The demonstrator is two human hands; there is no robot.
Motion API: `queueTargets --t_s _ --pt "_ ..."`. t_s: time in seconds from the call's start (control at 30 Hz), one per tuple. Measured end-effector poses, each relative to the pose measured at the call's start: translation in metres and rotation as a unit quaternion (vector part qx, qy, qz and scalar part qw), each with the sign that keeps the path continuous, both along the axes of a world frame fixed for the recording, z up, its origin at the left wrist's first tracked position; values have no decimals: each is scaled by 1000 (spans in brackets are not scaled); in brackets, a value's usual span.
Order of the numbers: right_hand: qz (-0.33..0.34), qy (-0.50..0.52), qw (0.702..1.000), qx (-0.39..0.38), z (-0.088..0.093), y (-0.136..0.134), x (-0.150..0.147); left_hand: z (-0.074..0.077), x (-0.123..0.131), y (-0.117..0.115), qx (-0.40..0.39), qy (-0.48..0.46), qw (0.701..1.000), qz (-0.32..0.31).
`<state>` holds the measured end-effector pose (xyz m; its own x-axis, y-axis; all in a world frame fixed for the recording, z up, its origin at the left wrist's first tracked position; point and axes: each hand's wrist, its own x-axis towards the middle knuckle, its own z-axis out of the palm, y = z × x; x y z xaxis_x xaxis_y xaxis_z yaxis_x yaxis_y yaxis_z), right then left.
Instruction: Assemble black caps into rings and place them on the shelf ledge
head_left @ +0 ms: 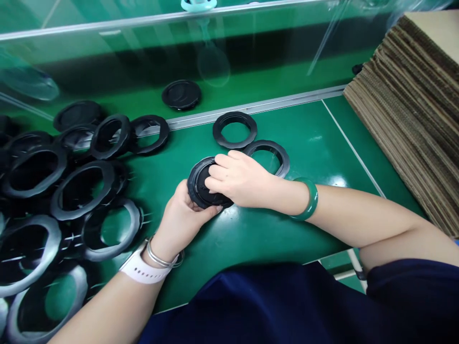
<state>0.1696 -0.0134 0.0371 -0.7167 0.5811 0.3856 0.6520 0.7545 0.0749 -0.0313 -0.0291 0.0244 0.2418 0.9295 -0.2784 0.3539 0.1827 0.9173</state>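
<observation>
My left hand point(182, 220) cups a black rubber ring point(195, 188) from below, tilted up on its edge. My right hand point(240, 179) lies over the ring from above, with its fingers pressed on the dark centre, which they partly hide. Just past my right fingers, a second black ring point(268, 156) lies flat on the green workbench point(251, 239), and a third point(234, 130) lies flat beyond it. A white watch circles my left wrist, and a green bangle circles my right.
A heap of several black rings point(53, 205) covers the left of the bench. A metal rail point(251, 112) runs along the back, with a black disc point(181, 94) on a green shelf behind it. Stacked corrugated cardboard sheets point(412, 119) stand at right.
</observation>
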Motion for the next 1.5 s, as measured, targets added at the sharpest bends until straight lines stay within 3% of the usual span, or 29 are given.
queueTargets --t_s 0.5,0.7,1.07,1.37,1.5 --pt "17 -13 999 -27 6 -5 -3 -1 2 -4 0 -6 1000 -9" --pt "-35 -5 998 -42 7 -13 -9 0 2 -6 16 4 1000 -20" --pt "-44 -23 997 -63 15 -18 -10 1 1 -12 50 45 998 -20" --pt "6 -15 999 -36 8 -11 -8 2 1 -10 47 48 997 -33" --pt "-3 -22 997 -69 12 -12 -7 4 1 -12 32 44 998 -41"
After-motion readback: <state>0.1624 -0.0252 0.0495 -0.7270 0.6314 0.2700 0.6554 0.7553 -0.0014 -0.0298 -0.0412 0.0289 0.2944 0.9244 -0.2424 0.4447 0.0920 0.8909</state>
